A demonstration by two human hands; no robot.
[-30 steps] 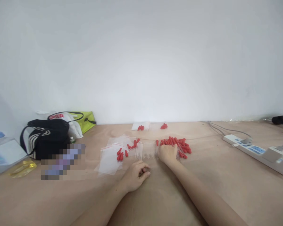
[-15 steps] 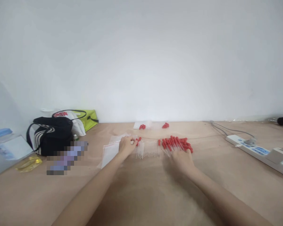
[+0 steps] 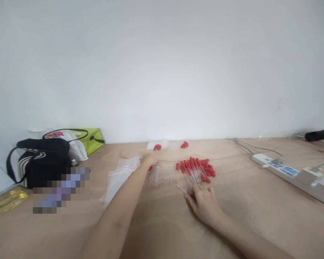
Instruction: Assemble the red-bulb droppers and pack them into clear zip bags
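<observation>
My right hand [image 3: 205, 203] is closed in a pinch around one end of a thin glass dropper tube [image 3: 182, 190], which slants up to the left. Just beyond it lies a pile of glass droppers with red rubber bulbs [image 3: 198, 166]. A row of clear glass tubes [image 3: 163, 174] lies between my hands, with a red-bulbed dropper [image 3: 177, 166] at its right end. My left hand [image 3: 148, 159] is by the left end of that row; its fingers are blurred and partly hidden. Clear zip bags [image 3: 118, 180] lie left of my left forearm, which covers part of them.
Small clusters of red bulbs [image 3: 157, 147] lie near the wall, one beside a white packet [image 3: 151, 144]. A white power strip [image 3: 291, 172] with cables stands at the right. At the left are a black bag [image 3: 47, 162], a green bag [image 3: 94, 138] and yellow plastic [image 3: 10, 201].
My right hand has drawn back from the dropper pile toward me, with a tube in its fingers. My left hand has shifted slightly farther forward. The view has turned a little right.
</observation>
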